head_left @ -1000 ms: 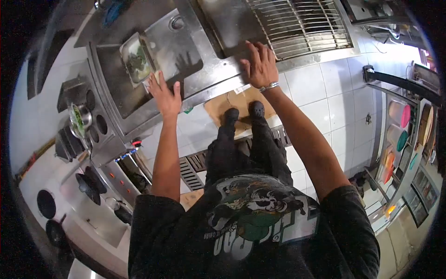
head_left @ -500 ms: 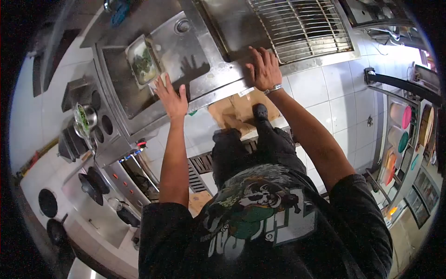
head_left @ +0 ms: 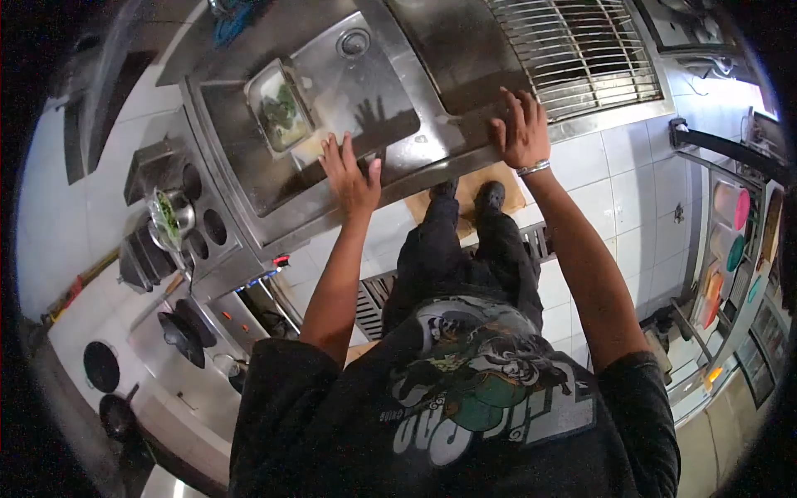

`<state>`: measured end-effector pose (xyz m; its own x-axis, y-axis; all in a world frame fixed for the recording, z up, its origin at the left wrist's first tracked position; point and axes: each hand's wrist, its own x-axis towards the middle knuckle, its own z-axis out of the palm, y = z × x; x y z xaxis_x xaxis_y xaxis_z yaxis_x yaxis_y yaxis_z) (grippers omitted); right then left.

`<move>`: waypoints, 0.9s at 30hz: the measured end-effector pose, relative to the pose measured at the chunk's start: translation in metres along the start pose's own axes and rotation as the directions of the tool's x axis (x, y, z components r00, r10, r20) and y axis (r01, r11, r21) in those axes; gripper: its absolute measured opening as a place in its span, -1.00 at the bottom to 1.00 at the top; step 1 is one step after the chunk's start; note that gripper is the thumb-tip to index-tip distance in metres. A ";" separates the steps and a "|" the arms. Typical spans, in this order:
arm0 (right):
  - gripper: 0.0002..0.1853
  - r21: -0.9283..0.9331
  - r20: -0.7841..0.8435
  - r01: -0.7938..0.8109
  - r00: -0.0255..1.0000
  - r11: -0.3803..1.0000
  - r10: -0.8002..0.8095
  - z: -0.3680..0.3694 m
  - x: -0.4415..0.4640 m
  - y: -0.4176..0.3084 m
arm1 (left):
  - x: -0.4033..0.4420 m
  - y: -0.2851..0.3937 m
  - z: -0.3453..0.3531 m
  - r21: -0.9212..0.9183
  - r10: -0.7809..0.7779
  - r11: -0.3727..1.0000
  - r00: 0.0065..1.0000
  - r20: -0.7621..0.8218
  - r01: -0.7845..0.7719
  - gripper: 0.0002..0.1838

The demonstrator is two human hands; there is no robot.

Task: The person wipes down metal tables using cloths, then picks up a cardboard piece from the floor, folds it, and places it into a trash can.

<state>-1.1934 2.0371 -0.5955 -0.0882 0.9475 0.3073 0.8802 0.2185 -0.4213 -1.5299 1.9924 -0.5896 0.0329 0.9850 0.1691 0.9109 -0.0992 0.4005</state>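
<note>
My left hand [head_left: 352, 178] is spread, palm down, over the front part of a steel sink [head_left: 390, 108], and holds nothing. Just beyond its fingertips, a rectangular metal tray [head_left: 302, 133] with green leaves [head_left: 281, 109] in it sits in the sink. My right hand [head_left: 523, 137] has its fingers apart at the steel counter's front edge, near a wire rack [head_left: 581, 62], with a bracelet at the wrist. Nothing is in it. Whether either palm touches the steel is hard to tell.
Left of the sink stand round steel containers, one under a strainer [head_left: 167, 217] of chopped greens. Black pans [head_left: 102, 366] lie lower left. A blue cloth [head_left: 230, 25] is at the top. Shelves with coloured lidded tubs [head_left: 730, 206] stand at the right. Cardboard [head_left: 498, 176] lies underfoot.
Sink, tray and both hands have shifted right in the view. My feet have shifted, and one foot that was hidden a moment ago shows again. Both hands stay spread.
</note>
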 end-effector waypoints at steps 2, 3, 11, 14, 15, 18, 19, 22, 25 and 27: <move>-0.41 -0.025 -0.017 -0.019 1.000 1.000 0.018 -0.001 0.002 -0.001 | 0.003 -0.001 0.003 -0.012 0.022 1.000 1.000 0.011 -0.022 -0.18; -0.40 0.011 -0.020 -0.005 1.000 1.000 0.006 -0.001 0.000 0.001 | 0.002 -0.002 0.003 -0.011 0.032 0.999 0.999 0.011 -0.031 -0.18; -0.48 0.332 -0.476 -0.167 0.820 0.928 0.318 -0.027 -0.049 0.012 | -0.004 -0.001 0.008 -0.105 0.143 0.985 0.989 0.022 -0.140 -0.17; -0.51 0.379 -0.372 -0.593 0.605 0.710 0.704 -0.052 -0.125 -0.009 | -0.008 0.003 0.004 -0.075 0.166 0.984 0.985 0.049 -0.163 -0.19; -0.50 0.258 -0.272 -0.651 0.660 0.714 0.701 -0.048 -0.168 -0.006 | -0.008 0.009 0.002 -0.088 0.192 0.979 0.980 0.056 -0.186 -0.16; -0.36 -0.257 0.583 -0.839 0.261 0.479 0.770 -0.041 -0.302 -0.038 | -0.003 0.036 0.008 -0.185 0.399 0.904 0.916 0.036 -0.386 -0.12; -0.27 -0.204 0.729 -0.847 0.203 0.491 0.654 -0.019 -0.367 -0.046 | 0.001 0.054 0.012 -0.238 0.496 0.849 0.867 0.044 -0.473 -0.08; 0.01 -0.100 0.966 -0.955 -0.025 0.281 0.259 -0.010 -0.410 -0.079 | 0.020 0.102 0.031 -0.219 0.717 0.697 0.670 0.194 -0.682 -0.05; 0.18 -0.257 0.933 -0.906 -0.143 0.335 0.329 0.024 -0.418 -0.112 | 0.028 0.117 0.053 -0.215 0.775 0.626 0.567 0.279 -0.749 -0.01; 0.24 -0.299 0.925 -0.839 -0.138 0.454 0.353 0.083 -0.442 -0.121 | 0.033 0.116 0.065 -0.210 0.815 0.568 0.506 0.283 -0.796 -0.01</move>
<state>-1.2997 1.6113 -0.7515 -0.1081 0.1625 -0.9808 0.6132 -0.7657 -0.1945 -1.3960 2.0229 -0.5964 0.8752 0.4576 0.1570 0.4045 -0.8701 0.2814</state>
